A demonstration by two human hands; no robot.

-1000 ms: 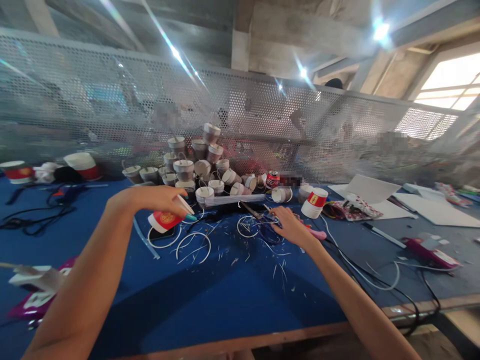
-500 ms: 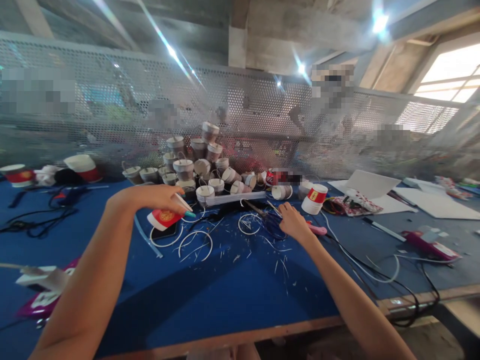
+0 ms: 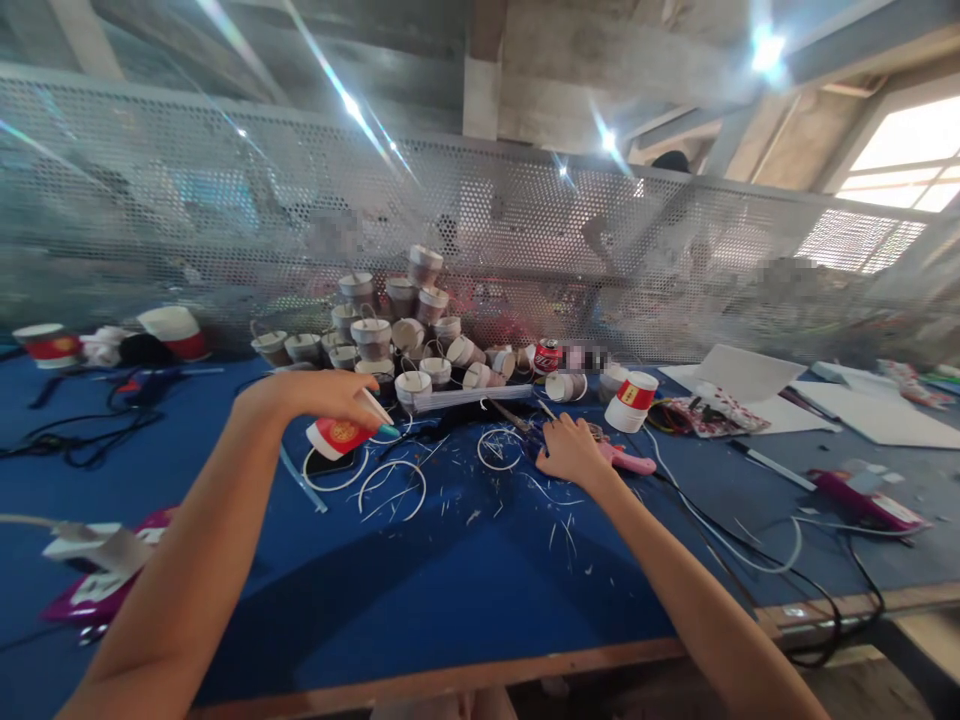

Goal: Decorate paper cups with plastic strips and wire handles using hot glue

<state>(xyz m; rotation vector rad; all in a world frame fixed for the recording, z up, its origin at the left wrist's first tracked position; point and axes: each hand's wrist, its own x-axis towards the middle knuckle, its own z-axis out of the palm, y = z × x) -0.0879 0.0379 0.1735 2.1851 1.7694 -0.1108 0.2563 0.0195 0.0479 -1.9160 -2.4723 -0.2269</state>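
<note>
My left hand (image 3: pixel 341 400) is closed around a slim white tool with a teal tip (image 3: pixel 384 425), which points down to the right. Just under that hand a red and white paper cup (image 3: pixel 337 437) leans to one side; whether the fingers touch it I cannot tell. A dark phone-like slab (image 3: pixel 330 464) and white wire rings (image 3: pixel 391 490) lie beneath. Further right, my right hand (image 3: pixel 574 450) curls its fingers over the dark blue handles of a pair of scissors (image 3: pixel 512 417) on the table. Beside its wrist lies a pink-handled tool (image 3: pixel 634 461).
Behind my hands stands a pile of small grey-white cups with wire handles (image 3: pixel 371 340). A red can (image 3: pixel 547 356) and another red-white cup (image 3: pixel 632 402) stand to its right. Purple power strips (image 3: pixel 862 500) and cables lie at both sides. Wire scraps litter the blue table (image 3: pixel 465 600).
My right hand has shifted left and closed over the scissors' handles. The left hand keeps hold of the teal-tipped tool, and the view has turned slightly.
</note>
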